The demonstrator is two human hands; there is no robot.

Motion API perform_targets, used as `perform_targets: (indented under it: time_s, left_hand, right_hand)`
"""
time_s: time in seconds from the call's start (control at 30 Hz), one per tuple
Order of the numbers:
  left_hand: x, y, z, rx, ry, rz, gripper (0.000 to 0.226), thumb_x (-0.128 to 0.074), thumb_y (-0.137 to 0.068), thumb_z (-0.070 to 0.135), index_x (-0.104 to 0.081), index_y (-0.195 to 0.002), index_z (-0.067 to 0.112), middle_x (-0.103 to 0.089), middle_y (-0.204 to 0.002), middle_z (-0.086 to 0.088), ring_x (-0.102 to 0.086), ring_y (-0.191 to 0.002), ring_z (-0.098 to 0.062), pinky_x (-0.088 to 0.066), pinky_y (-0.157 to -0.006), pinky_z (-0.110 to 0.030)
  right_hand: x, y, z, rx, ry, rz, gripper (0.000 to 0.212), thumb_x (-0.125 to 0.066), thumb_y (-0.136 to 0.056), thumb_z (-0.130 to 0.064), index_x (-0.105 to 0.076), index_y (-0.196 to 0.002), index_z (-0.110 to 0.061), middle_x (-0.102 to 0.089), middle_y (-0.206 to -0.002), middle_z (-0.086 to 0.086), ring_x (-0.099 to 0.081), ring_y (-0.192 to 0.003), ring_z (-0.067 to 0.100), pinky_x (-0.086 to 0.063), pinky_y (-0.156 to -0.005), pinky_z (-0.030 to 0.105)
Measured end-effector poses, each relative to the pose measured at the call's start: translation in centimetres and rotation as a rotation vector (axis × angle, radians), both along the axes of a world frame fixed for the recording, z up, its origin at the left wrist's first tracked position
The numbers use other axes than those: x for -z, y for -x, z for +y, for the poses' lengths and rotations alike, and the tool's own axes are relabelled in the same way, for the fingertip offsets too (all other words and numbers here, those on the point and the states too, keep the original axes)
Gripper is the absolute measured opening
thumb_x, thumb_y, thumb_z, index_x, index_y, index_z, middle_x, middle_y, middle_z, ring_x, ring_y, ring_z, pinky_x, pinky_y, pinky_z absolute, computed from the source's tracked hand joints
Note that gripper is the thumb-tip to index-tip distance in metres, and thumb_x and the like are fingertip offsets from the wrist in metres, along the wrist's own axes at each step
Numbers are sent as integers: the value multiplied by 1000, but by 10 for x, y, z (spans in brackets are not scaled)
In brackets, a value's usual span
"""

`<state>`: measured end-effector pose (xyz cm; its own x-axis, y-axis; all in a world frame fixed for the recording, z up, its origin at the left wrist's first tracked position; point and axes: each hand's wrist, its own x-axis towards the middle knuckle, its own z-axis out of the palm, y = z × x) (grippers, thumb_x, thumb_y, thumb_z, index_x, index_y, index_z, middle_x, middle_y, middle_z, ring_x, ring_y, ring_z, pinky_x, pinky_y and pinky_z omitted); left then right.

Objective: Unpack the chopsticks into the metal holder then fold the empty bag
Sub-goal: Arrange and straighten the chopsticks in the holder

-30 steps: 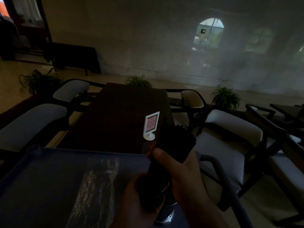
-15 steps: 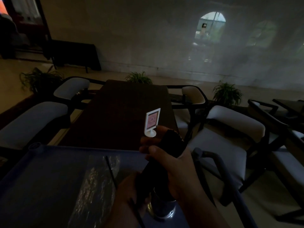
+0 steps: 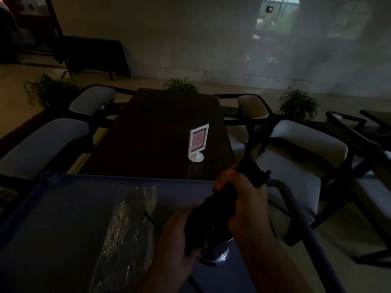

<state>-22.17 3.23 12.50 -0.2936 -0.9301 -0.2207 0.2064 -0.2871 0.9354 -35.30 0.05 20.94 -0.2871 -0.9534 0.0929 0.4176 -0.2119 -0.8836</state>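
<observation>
A thick bundle of black chopsticks (image 3: pixel 213 210) leans up and to the right out of the shiny metal holder (image 3: pixel 218 249) on the blue tray surface. My right hand (image 3: pixel 245 199) is wrapped around the upper part of the bundle. My left hand (image 3: pixel 175 235) grips its lower part beside the holder's rim. One loose black chopstick (image 3: pixel 151 220) lies on the tray to the left of my left hand. The crinkled clear plastic bag (image 3: pixel 124 227) lies flat on the tray further left. The scene is dim.
The blue tray (image 3: pixel 63 208) has a raised rim, and its right rail (image 3: pixel 304 229) runs beside my right arm. Beyond it is a dark wooden table (image 3: pixel 152 132) with a small white sign stand (image 3: pixel 197 142). Cushioned chairs (image 3: pixel 304 144) flank the table; potted plants stand behind.
The chopstick bundle has tilted further to the right, with my right hand sliding up it. The view has dropped lower, and a loose chopstick now shows on the tray.
</observation>
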Motion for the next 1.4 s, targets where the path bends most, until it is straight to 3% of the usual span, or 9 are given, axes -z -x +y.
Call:
perform_targets:
  time_s: [0.07, 0.17, 0.33, 0.47, 0.6, 0.8, 1.03, 1.17, 1.4]
  left_hand:
    - [2, 6, -7, -20, 35, -18, 26, -56, -93, 6, -70, -83, 25, -72, -77, 33, -65, -73, 17, -48, -60, -3]
    - [-5, 13, -21, -61, 47, -86, 12, -68, -82, 26, -79, -77, 24, -78, -75, 2, -73, -71, -7, -55, -58, -19]
    - [7, 7, -61, -220, 184, -295, 24, -57, -91, 31, -73, -73, 28, -63, -52, 6, -55, -43, -5, -40, -38, -17]
    - [17, 17, -98, -293, 155, -311, 23, -51, -94, 33, -69, -81, 32, -69, -75, 10, -65, -73, -8, -48, -56, -23]
    - [31, 36, -113, 16, 38, -329, 38, -34, -98, 50, -68, -106, 33, -69, -116, 7, -61, -112, -12, -44, -92, -38]
    - [47, 52, -107, 70, -315, -167, 39, -64, -82, 51, -78, -94, 17, -79, -93, -3, -75, -86, -17, -56, -75, -31]
    - [56, 48, -108, 94, -382, -52, 39, -73, -68, 51, -81, -86, 18, -78, -99, -7, -75, -90, -20, -54, -81, -35]
    - [56, 49, -106, 88, -349, -30, 32, -60, -89, 42, -82, -80, 21, -79, -91, -4, -76, -83, -16, -58, -63, -25]
    - [55, 49, -107, 35, -261, -130, 33, -56, -92, 36, -81, -73, 26, -79, -79, 3, -75, -72, -10, -55, -64, -26]
  right_hand:
    - [9, 15, 2, -15, -30, -124, 11, -58, -72, -3, -52, -63, -9, -52, -54, 6, -52, -49, 16, -47, -49, 27]
    - [22, 44, 7, -32, -121, -373, 18, -53, -80, -8, -52, -64, -15, -49, -55, -2, -50, -48, 11, -47, -54, 26]
    - [48, 94, 18, 50, -397, -599, 32, -45, -88, -12, -48, -57, -15, -44, -52, -3, -44, -45, 11, -38, -62, 28]
    - [84, 105, 24, 59, -527, -667, 13, -54, -69, -12, -42, -65, -13, -41, -58, 1, -38, -58, 15, -36, -65, 28]
    - [112, 102, 9, 69, -649, -662, 27, -46, -89, -12, -41, -62, -13, -41, -56, 4, -37, -56, 18, -37, -62, 30]
    - [119, 86, -24, 137, -549, -703, 32, -43, -93, -10, -41, -61, -14, -39, -59, 5, -37, -54, 18, -35, -59, 29]
    - [103, 78, -44, 505, -486, -295, 14, -57, -79, -1, -52, -66, -2, -50, -58, 14, -50, -49, 23, -44, -52, 32]
    - [105, 64, -40, 483, -315, 15, 7, -64, -65, -9, -60, -70, -4, -59, -57, 7, -56, -51, 19, -47, -48, 28]
    - [124, 41, -22, 358, -163, 376, 17, -70, -74, -13, -62, -82, -25, -68, -77, -4, -65, -67, 6, -52, -59, 17]
